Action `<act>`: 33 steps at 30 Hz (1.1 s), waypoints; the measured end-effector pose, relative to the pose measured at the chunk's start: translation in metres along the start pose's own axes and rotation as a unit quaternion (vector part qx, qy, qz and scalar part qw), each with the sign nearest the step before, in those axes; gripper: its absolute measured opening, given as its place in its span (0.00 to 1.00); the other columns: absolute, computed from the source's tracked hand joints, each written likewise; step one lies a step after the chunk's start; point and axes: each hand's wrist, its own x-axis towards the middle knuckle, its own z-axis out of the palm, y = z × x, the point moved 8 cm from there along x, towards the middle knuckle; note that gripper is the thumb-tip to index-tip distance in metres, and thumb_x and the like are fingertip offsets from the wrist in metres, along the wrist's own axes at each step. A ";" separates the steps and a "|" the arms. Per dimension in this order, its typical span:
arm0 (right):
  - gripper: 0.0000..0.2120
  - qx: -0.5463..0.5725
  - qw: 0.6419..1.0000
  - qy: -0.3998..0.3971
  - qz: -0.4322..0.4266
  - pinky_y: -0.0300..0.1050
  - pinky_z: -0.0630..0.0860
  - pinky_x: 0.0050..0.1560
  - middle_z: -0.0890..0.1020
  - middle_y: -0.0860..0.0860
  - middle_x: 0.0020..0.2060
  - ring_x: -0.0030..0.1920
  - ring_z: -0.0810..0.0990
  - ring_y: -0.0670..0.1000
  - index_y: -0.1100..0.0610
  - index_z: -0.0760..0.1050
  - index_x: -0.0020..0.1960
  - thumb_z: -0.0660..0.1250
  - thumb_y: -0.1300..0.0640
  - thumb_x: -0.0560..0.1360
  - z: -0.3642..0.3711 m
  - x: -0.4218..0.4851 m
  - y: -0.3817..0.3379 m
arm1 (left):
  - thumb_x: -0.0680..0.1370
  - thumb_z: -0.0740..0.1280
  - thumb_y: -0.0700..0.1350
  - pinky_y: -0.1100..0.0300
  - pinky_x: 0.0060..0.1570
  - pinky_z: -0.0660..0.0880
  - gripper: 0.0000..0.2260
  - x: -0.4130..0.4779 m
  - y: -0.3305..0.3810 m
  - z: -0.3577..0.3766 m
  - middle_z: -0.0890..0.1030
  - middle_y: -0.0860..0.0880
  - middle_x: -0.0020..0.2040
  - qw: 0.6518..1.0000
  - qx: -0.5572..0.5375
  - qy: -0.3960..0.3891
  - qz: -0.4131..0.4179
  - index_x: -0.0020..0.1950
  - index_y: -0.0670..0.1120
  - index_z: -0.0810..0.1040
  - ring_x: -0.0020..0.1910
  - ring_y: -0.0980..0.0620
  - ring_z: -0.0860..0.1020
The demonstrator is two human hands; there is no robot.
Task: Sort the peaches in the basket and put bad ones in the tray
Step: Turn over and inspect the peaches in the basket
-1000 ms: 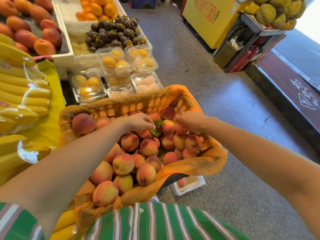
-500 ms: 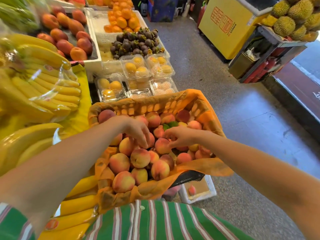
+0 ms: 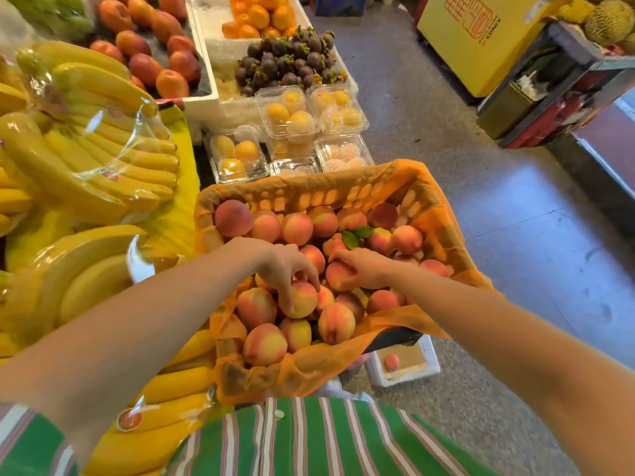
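A basket (image 3: pixel 443 214) lined with orange netting holds several pink-yellow peaches. My left hand (image 3: pixel 287 269) reaches down into the middle of the pile, its fingers curled round a yellow-red peach (image 3: pixel 302 298). My right hand (image 3: pixel 366 271) lies over a redder peach (image 3: pixel 338 274) just to the right, fingers and thumb curved round it. A white foam tray (image 3: pixel 431 367) sits on the floor below the basket's right corner, with one small peach (image 3: pixel 391 361) in it.
Wrapped banana bunches (image 3: pixel 103 156) lie on a yellow stand to the left. Clear boxes of yellow fruit (image 3: pixel 288 111), mangosteens (image 3: pixel 288 63) and mangoes (image 3: pixel 151 53) stand beyond the basket. To the right is grey floor, a yellow box (image 3: pixel 474 39) and durians (image 3: pixel 608 18).
Both hands have drawn back from the far part of the basket to the middle of the pile. Each now holds a different peach. The view has shifted to show more of the stand on the left.
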 end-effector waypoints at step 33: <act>0.34 0.573 0.819 -0.002 0.024 0.53 0.75 0.62 0.79 0.57 0.60 0.58 0.80 0.55 0.55 0.69 0.67 0.75 0.44 0.66 -0.063 -0.094 0.074 | 0.81 0.54 0.53 0.58 0.43 0.80 0.21 0.025 0.015 -0.062 0.81 0.37 0.54 0.637 -0.748 0.136 0.127 0.59 0.38 0.77 0.46 0.44 0.81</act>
